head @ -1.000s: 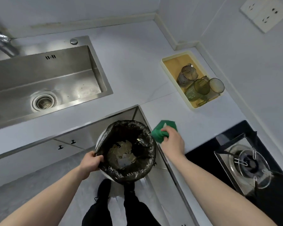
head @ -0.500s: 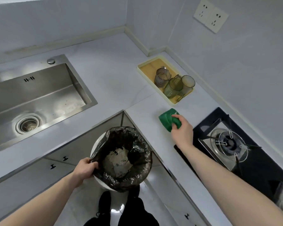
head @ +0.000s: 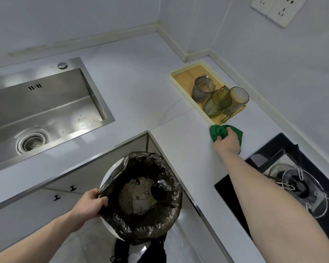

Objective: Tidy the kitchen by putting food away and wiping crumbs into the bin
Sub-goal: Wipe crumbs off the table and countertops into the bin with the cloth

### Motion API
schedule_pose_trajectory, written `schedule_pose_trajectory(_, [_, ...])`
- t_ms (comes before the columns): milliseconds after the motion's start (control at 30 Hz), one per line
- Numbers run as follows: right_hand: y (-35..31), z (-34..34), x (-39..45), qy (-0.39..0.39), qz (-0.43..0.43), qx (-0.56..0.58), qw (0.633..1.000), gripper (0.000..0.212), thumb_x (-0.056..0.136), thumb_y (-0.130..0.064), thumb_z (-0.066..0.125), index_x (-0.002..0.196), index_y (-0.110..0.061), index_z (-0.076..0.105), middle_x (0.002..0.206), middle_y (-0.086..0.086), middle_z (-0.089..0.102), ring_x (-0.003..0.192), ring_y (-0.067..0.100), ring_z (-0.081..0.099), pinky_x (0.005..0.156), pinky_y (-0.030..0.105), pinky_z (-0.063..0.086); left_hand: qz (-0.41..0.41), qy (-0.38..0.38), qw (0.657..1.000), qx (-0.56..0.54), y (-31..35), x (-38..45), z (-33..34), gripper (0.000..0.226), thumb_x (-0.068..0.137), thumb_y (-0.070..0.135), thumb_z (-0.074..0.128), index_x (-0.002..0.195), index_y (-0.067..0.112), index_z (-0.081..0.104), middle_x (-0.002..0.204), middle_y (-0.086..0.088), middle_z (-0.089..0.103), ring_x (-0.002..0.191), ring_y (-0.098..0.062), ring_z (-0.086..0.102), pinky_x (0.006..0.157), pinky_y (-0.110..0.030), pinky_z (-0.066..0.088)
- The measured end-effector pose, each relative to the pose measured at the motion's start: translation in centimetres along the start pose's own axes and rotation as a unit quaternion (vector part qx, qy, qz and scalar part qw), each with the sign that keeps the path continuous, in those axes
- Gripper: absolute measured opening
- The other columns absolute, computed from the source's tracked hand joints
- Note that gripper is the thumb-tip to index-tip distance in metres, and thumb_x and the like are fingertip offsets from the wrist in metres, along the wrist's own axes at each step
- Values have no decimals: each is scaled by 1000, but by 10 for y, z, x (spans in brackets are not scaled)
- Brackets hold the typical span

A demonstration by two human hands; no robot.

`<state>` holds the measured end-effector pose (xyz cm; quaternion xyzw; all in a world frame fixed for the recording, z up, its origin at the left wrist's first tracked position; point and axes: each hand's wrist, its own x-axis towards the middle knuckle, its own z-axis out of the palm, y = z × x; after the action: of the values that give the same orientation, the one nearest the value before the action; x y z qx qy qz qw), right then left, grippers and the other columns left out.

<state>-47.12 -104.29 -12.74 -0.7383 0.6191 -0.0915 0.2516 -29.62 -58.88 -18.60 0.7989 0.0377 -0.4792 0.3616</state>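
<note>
Right hand [head: 228, 142] is closed around a bunched green cloth [head: 218, 132], pressed flat on the pale grey stone surface [head: 144, 95], just beside the near corner of the cream-rimmed wooden tray [head: 180, 74]. Left hand [head: 90, 203] is clamped on the rim of the round white bin lined with a black plastic bag [head: 141, 198], which is held below the surface edge, in the inner corner of the L.

Step in hand, as judged: a wipe stroke started at the far end, to be dragged toward the bin. To be done well:
- cloth kept flat and in contact for the whole pull, no lifting mid-stroke
- stroke aimed at the surface edge directly above the bag opening
- bin rim tucked tight under the steel edge trim so nothing falls to the floor
- black glass gas hob [head: 292, 179] to be skirted; crumbs pushed there would lodge under the pan support

No crumbs can be resolved on the surface at this resolution. No loose food is seen.

Surroundings: three tinted glass cups [head: 215, 95] in the tray, stainless steel sink [head: 42, 111] set into the left run, white wall sockets [head: 277, 8] top right, light tiled floor below.
</note>
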Motion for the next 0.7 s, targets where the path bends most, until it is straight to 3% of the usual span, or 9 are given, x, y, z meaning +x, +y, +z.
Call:
schedule_pose_trajectory(67, [0, 10, -19, -5, -36, -31, 999, 61, 94, -18, 58, 152, -13, 40, 150, 10, 46, 137, 31, 45, 115, 42, 37, -1, 4, 1000, -4, 2, 0, -1, 25, 77, -1, 64, 102, -6, 62, 77, -15, 68, 73, -29, 69, 73, -45, 62])
schedule_pose_trajectory(200, [-14, 19, -88, -41, -82, 1, 996, 56, 94, -10, 56, 149, -20, 46, 150, 2, 49, 134, 23, 49, 113, 36, 38, -4, 3, 1000, -4, 9, -11, 0, 47, 55, 16, 64, 98, -3, 63, 74, -14, 66, 71, -27, 66, 72, -47, 61])
schedule_pose_trajectory(300, [-35, 35, -170, -73, -119, 38, 989, 53, 93, -4, 58, 138, -31, 57, 142, -9, 58, 124, 19, 59, 110, 32, 42, -3, -2, 1000, 4, 12, -24, 1, 50, 54, 18, 64, 99, -3, 62, 72, -13, 65, 67, -26, 65, 63, -39, 57])
schedule_pose_trajectory(400, [-48, 53, -243, -165, -168, 29, 971, 47, 93, -12, 62, 132, -39, 62, 137, -14, 63, 122, 18, 61, 107, 31, 47, 0, -16, 1000, 25, 12, -37, 4, 49, 53, 18, 65, 97, -5, 60, 70, -13, 62, 64, -25, 60, 58, -35, 50])
schedule_pose_trajectory(467, [-42, 53, -278, -219, -157, 58, 961, 43, 95, -16, 62, 131, -39, 64, 135, -15, 64, 124, 17, 60, 108, 30, 46, 5, -20, 999, 39, 11, -47, 7, 48, 53, 19, 65, 95, -5, 61, 67, -12, 59, 62, -23, 56, 57, -32, 46])
schedule_pose_trajectory(567, [-12, 30, -318, -186, -144, 138, 962, 48, 92, -8, 63, 127, -41, 66, 133, -23, 63, 125, 3, 56, 112, 26, 43, 9, -31, 998, 56, 6, -61, 11, 44, 50, 21, 65, 88, 0, 63, 62, -9, 59, 57, -22, 55, 55, -30, 44])
schedule_pose_trajectory(700, [44, -20, -338, -54, -90, 203, 973, 50, 93, -4, 64, 126, -40, 67, 133, -28, 60, 124, -8, 53, 110, 16, 41, 22, -50, 995, 78, -15, -68, 20, 54, 43, 25, 67, 91, 1, 68, 69, -11, 69, 65, -26, 65, 65, -38, 53])
